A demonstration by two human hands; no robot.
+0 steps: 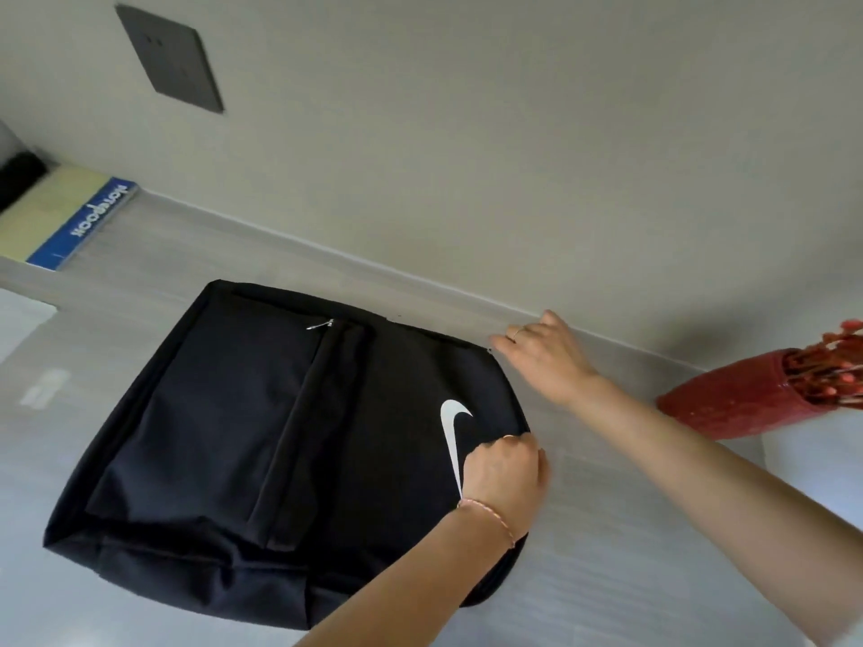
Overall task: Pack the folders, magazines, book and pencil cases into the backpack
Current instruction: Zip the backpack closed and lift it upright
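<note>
A black backpack [261, 436] with a white swoosh logo lies flat on the grey table [630, 530], front side up. Its front pocket zipper looks closed. My left hand [504, 469], with a thin bracelet on the wrist, is clenched on the backpack's right edge beside the logo. My right hand [544, 354] reaches in from the right. Its fingertips pinch the backpack's far right corner, where the main zipper runs. A blue and yellow notebook [70, 221] lies at the far left by the wall. No folders, magazines or pencil cases are in view.
A red vase [742, 396] with red stems stands at the right, close to my right forearm. The wall runs just behind the backpack and carries a dark socket plate [170, 58]. A black object [18, 179] sits beside the notebook.
</note>
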